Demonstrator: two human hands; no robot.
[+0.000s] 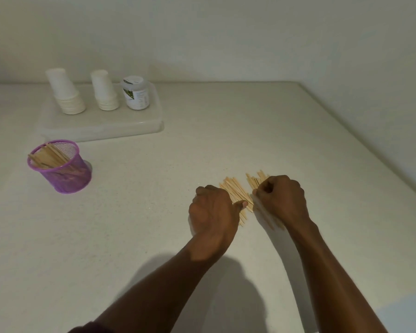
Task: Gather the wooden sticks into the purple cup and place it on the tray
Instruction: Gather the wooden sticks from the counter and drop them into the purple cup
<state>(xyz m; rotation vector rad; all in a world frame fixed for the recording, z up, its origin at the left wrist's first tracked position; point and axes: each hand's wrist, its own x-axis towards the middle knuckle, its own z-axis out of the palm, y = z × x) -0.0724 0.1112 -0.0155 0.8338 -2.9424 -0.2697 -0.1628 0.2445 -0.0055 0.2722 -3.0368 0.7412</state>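
Sticks lay loose on the surface (226,131) in the head view, and we had both hands on them. Our left hand (213,211) was curled into a loose fist on one bunch of wooden sticks (235,192); our right hand (282,200) was closed around another. The purple cup (60,167), already part-filled, stood well off to our left, the tray (101,126) beyond it. We judged it best to square the ends before lifting. A jar (136,92) on the tray carried a label too small to read.
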